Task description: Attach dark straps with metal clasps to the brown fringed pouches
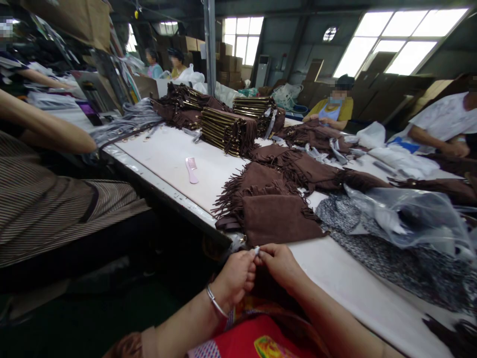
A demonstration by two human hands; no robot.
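My left hand (238, 273), with a silver bangle at the wrist, is closed at the near edge of the table. Its fingertips meet those of my right hand (280, 263), which is pinched from the other side. Between them shows a small whitish piece (256, 250), too small to name. Just beyond my fingers lies a flat brown suede bag (281, 219), with a bit of metal hardware at its near left corner. Behind it is a brown fringed piece (261, 180), its strips spread towards the left.
A pink comb (192, 170) lies on the white table (156, 154). Stacked brown bags with gold frames (223, 130) stand farther back. Clear plastic (417, 214) and speckled dark fabric (387, 258) cover the right side. One person (55, 209) sits close on the left; others work across the table.
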